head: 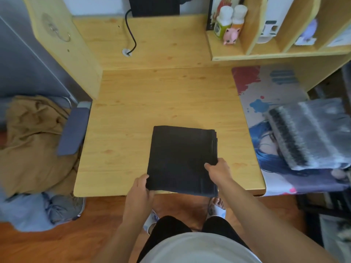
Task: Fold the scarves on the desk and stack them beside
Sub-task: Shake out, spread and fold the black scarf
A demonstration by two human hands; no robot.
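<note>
Two hands are gripping the folded black scarf at the desk edge: left hand fingers curling around its near-left corner, right hand pinching the layered right edge. Beyond the right fingers, a grey scarf is lying folded. Uneven lifting could be letting layers slide apart.

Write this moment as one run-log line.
black scarf: folded, on desk | both hands: gripping its near edge | grey scarf: folded, right
</note>
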